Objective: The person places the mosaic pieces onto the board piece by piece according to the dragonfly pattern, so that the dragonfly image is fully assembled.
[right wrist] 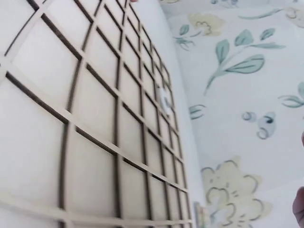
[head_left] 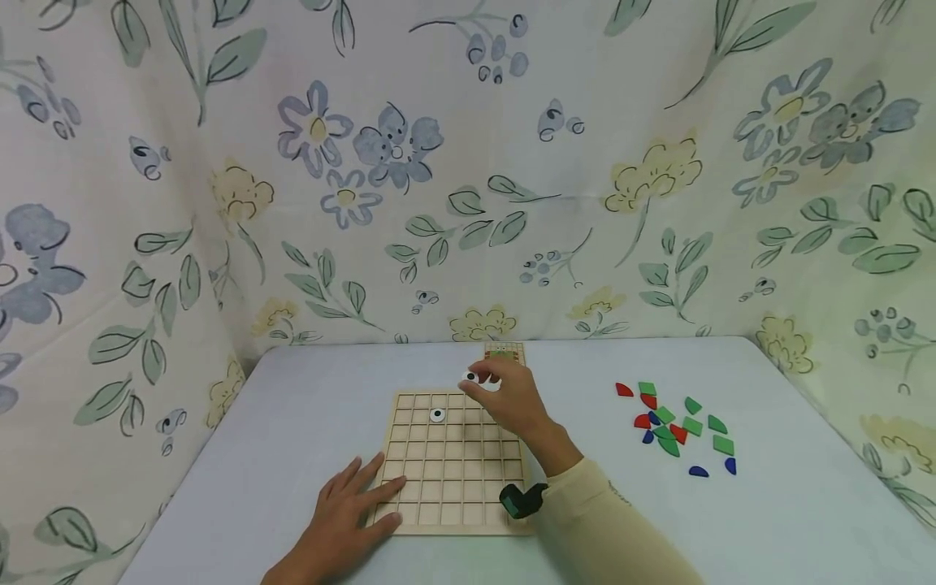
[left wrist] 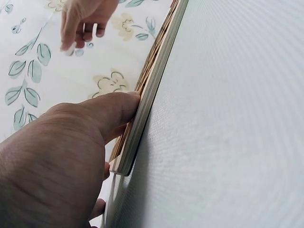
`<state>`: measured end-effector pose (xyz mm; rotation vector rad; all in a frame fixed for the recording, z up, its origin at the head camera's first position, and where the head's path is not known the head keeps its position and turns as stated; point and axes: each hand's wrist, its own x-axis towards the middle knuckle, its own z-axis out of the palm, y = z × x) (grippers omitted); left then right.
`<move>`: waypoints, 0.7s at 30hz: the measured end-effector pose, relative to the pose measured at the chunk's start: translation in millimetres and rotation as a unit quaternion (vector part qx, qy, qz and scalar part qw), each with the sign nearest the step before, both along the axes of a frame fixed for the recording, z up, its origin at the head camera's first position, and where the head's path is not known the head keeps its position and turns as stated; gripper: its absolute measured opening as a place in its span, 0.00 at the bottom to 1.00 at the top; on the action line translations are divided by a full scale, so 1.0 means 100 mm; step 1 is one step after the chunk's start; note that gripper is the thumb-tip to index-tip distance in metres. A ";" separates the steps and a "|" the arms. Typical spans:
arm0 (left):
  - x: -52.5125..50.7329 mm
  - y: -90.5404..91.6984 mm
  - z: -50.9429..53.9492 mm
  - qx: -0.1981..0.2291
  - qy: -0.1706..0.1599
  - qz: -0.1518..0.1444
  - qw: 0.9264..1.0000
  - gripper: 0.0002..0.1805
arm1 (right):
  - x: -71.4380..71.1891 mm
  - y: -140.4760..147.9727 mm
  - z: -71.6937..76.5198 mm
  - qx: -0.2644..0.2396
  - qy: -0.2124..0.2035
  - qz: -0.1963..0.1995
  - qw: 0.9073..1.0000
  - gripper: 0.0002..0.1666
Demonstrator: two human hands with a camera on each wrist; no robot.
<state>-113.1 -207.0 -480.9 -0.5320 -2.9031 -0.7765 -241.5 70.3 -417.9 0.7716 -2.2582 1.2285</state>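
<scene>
A wooden grid board (head_left: 453, 491) lies on the white table, with one white disc with a black centre (head_left: 437, 414) in its upper left part. Above the board's top edge, the right hand (head_left: 512, 398) pinches a second such disc (head_left: 471, 377) between thumb and fingertips. The left hand (head_left: 340, 516) rests at the board's lower left edge with fingers spread; in the left wrist view the left hand's thumb (left wrist: 118, 102) lies on the board's edge. In the right wrist view the grid board (right wrist: 95, 90) fills the left side, and only fingertips of the right hand show at the right edge.
Red, green and blue flat pieces (head_left: 692, 426) lie scattered on the table (head_left: 585, 520) to the right of the board. A small patterned card (head_left: 516, 349) stands or lies at the table's back edge, partly behind the right hand. Floral cloth (head_left: 468, 162) hangs behind and beside the table.
</scene>
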 end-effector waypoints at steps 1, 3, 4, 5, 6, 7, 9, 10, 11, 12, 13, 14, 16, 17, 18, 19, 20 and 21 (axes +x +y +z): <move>0.00 0.00 0.00 0.001 -0.001 0.000 1.000 0.26 | -0.01 -0.03 -0.03 -0.002 -0.014 -0.003 1.000 0.15; 0.00 0.00 0.00 0.002 -0.003 0.001 1.000 0.26 | -0.01 -0.07 -0.07 -0.008 -0.047 -0.012 0.999 0.15; 0.00 0.00 0.00 0.002 -0.004 0.001 1.000 0.26 | -0.02 -0.09 -0.09 -0.010 -0.063 -0.018 0.998 0.15; 0.00 0.00 0.01 0.003 -0.005 0.000 1.000 0.26 | -0.02 -0.11 -0.11 -0.015 -0.078 -0.022 0.997 0.16; 0.00 0.00 0.01 0.004 -0.004 0.000 1.000 0.26 | -0.03 -0.13 -0.13 -0.018 -0.092 -0.026 0.995 0.16; 0.00 0.00 0.01 0.005 -0.004 0.000 1.000 0.26 | -0.04 -0.14 -0.16 -0.019 -0.105 -0.029 0.994 0.16; 0.00 0.00 0.01 0.006 -0.003 0.001 1.000 0.26 | -0.05 -0.17 -0.20 -0.018 -0.124 -0.035 0.992 0.16; 0.00 0.00 0.01 0.007 -0.001 0.001 1.000 0.26 | -0.06 -0.18 -0.22 -0.016 -0.131 -0.035 0.991 0.17; 0.00 0.00 0.01 0.009 0.000 0.001 1.000 0.26 | -0.07 -0.20 -0.24 -0.016 -0.140 -0.036 0.989 0.16; 0.00 0.00 0.00 0.010 0.002 0.001 1.000 0.26 | -0.08 -0.21 -0.25 -0.013 -0.147 -0.039 0.988 0.16; 0.00 0.00 0.00 0.011 0.004 0.001 1.000 0.26 | -0.08 -0.22 -0.27 -0.010 -0.153 -0.040 0.987 0.16; 0.00 0.00 -0.01 0.010 0.006 0.002 1.000 0.26 | -0.09 -0.23 -0.28 -0.009 -0.158 -0.041 0.987 0.16; 0.00 0.00 -0.02 0.011 0.011 0.001 1.000 0.26 | -0.10 -0.24 -0.30 -0.006 -0.172 -0.043 0.984 0.16; 0.00 0.00 -0.02 0.011 0.013 0.002 1.000 0.26 | -0.10 -0.25 -0.32 -0.004 -0.177 -0.043 0.983 0.16; 0.00 0.00 -0.02 0.011 0.015 0.002 1.000 0.26 | -0.11 -0.26 -0.33 0.000 -0.180 -0.044 0.983 0.17; 0.00 0.00 -0.02 0.011 0.016 0.003 1.000 0.26 | -0.12 -0.26 -0.35 0.003 -0.184 -0.044 0.982 0.17; 0.00 0.00 -0.02 0.010 0.013 0.004 1.000 0.26 | -0.13 -0.27 -0.36 0.007 -0.189 -0.044 0.981 0.17; 0.00 0.00 -0.02 0.011 0.014 0.005 1.000 0.26 | -0.14 -0.28 -0.38 0.013 -0.193 -0.044 0.980 0.17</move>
